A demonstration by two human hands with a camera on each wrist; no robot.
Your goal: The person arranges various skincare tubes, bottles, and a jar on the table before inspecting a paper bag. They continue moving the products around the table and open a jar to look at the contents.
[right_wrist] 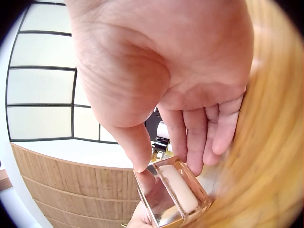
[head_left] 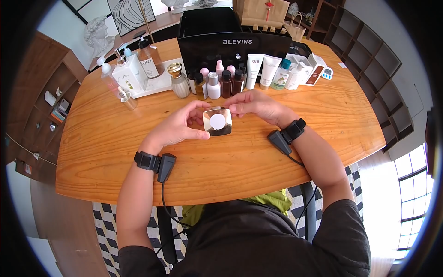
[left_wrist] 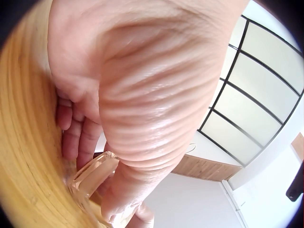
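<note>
A squarish cosmetic jar (head_left: 225,129) of clear glass has a shiny gold face with a white round patch, turned up toward the head view. My left hand (head_left: 171,124) pinches its left side, thumb at the lower corner. In the left wrist view the thumb covers much of the glass edge (left_wrist: 97,175). With thumb and fingers, my right hand (head_left: 258,107) grips the upper right corner. The right wrist view shows the jar's glass side (right_wrist: 178,187) with a pale filling, close to the wooden tabletop.
Behind the hands stands a row of small bottles (head_left: 213,87) and white tubes (head_left: 254,71) before a black BLEVINS box (head_left: 198,46). Left are a ribbed gold-capped bottle (head_left: 180,85), a dropper bottle (head_left: 129,101) and pump bottles on a white tray (head_left: 159,83). A small timer (head_left: 327,74) lies right.
</note>
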